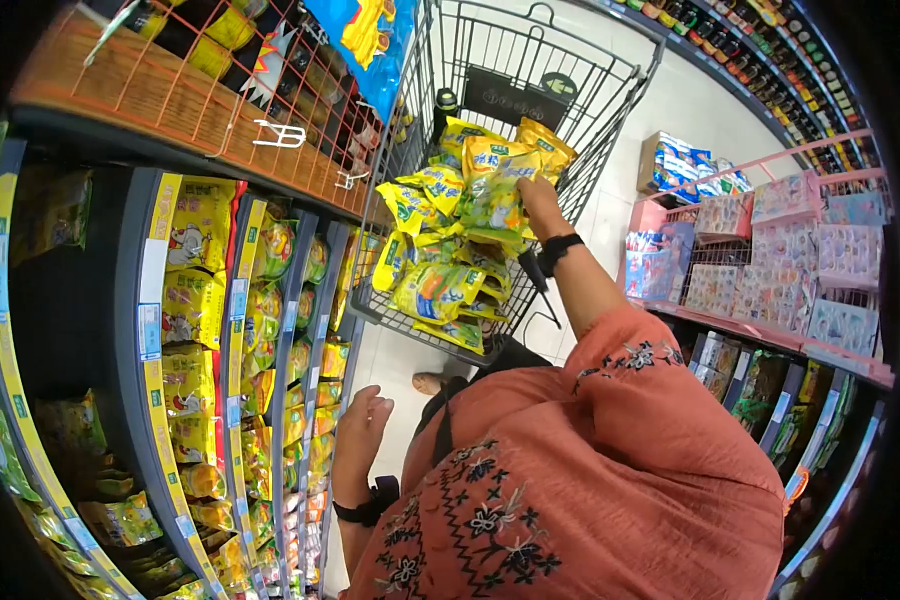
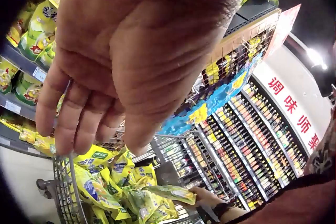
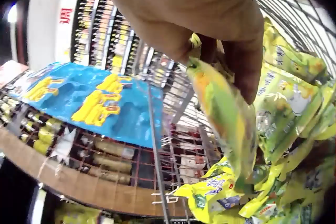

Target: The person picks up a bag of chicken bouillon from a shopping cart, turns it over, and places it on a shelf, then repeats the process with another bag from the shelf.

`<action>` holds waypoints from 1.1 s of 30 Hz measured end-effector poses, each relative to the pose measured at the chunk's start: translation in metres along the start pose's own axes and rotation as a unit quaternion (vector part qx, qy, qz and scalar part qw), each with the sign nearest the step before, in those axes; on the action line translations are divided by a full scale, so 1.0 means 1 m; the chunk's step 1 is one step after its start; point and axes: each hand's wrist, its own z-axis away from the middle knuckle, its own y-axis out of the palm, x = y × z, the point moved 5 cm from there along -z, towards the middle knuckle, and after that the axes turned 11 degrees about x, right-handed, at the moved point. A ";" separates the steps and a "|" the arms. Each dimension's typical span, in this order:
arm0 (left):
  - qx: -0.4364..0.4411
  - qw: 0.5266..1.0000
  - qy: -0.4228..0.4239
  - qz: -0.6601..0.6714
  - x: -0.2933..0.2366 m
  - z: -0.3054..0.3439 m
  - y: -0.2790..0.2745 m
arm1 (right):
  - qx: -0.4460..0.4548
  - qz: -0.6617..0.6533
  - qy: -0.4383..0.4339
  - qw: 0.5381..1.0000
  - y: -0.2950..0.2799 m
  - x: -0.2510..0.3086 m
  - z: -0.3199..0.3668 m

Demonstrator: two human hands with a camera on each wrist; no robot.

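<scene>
My right hand (image 1: 540, 205) pinches the top edge of a yellow-green plastic food bag (image 3: 223, 113), which hangs over the shopping cart. Beneath and around it lie several bright yellow bags (image 1: 435, 290), heaped in the black wire cart (image 1: 495, 95). In the right wrist view, my thumb and fingers (image 3: 247, 71) close on the bag's upper end. My left hand (image 1: 365, 425) holds nothing and is raised beside the shelf, near my body. Its fingers (image 2: 79, 113) are extended and slightly bent in the left wrist view, palm toward the camera.
Shelves of yellow bags (image 1: 195, 310) run along the left. Above them is a red wire rack (image 1: 220, 110) with a blue tray of yellow toy-like shapes (image 3: 100, 103). A pink rack (image 1: 760, 325) and a carton of packets (image 1: 670, 165) stand right of the cart.
</scene>
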 end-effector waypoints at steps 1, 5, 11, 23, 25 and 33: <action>-0.004 1.000 0.015 0.020 0.007 -0.002 0.000 | 0.048 -0.047 -0.034 0.997 0.002 0.010 0.012; 0.014 0.990 0.038 0.134 0.017 -0.017 -0.012 | 0.181 -0.171 -0.049 0.967 0.029 0.094 0.122; 0.013 0.889 0.163 0.429 -0.057 -0.035 -0.050 | 0.364 -0.192 -0.036 0.911 0.085 0.148 0.231; -0.072 0.746 0.266 0.607 -0.041 0.017 -0.108 | 0.524 -0.074 -0.009 0.849 0.218 0.135 0.326; -0.090 0.734 0.281 0.612 -0.034 0.030 -0.115 | 0.524 -0.067 -0.019 0.849 0.232 0.131 0.318; -0.169 0.729 0.306 0.588 -0.023 0.069 -0.137 | 0.572 -0.112 0.000 0.812 0.301 0.154 0.344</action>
